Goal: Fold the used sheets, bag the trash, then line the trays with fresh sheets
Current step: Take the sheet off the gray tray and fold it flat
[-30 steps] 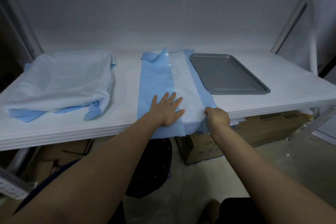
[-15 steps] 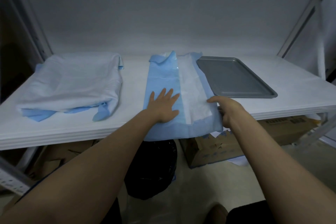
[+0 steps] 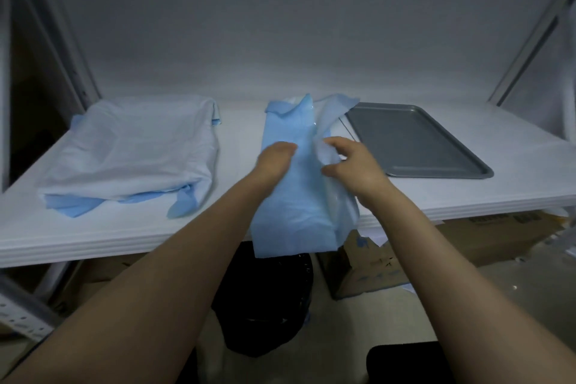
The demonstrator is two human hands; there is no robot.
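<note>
Far left of both sets of fingers, a loose pile of sheets [image 3: 131,150] lies on the white desk [image 3: 240,134], pale on top with blue corners poking out at its near side. It is well apart from the hands.

The left hand [image 3: 274,159] sits at the left edge of the used sheet [image 3: 290,206]. Its fingers are curled in, and their tips are hidden by the blue material. That reads as a grip on the edge, though the exact hold cannot be made out.

The used sheet is a long blue strip lying between the 2 hands. Its long axis runs straight away from the person, and the near end hangs over the desk's front edge. The far end is rumpled beyond the fingers.

The right hand [image 3: 352,162] is on the sheet's right side. Its fingers [image 3: 335,142] and thumb pinch the raised pale flap. This looks like a lengthwise fold in progress. The flap would go leftward across the strip toward the left fingers, and the right hand holds that free edge.

Just right of the right fingers, 1 grey tray [image 3: 414,140] lies unlined on the desk. Below the hands, under the desk, stand a black trash bag [image 3: 265,299] and cardboard boxes [image 3: 367,262].
</note>
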